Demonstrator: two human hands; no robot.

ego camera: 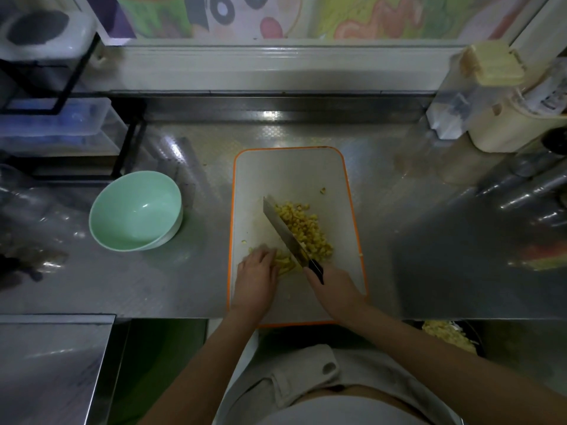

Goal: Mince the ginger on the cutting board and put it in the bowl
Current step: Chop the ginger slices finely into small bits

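The worktop (429, 256) is embossed sheet steel with a raised back edge below a pale sill. A cartoon picture (276, 13) covers the wall above the sill. Lighting is dim.

A white cutting board (288, 173) with an orange rim lies at the centre front of the worktop. The ginger (310, 228) is on the board, mostly as a heap of small yellow pieces to the right of the knife (283, 228).

The right hand (334, 289) grips the black knife handle, with the blade slanting across the board. The left hand (257, 277) lies palm down, its fingers bent over uncut ginger strips just left of the blade.

A pale green bowl (135, 210) stands left of the board, apart from it. A black rack (129, 148) with clear boxes stands at the rear left. Plastic containers (478, 87) stand at the rear right.
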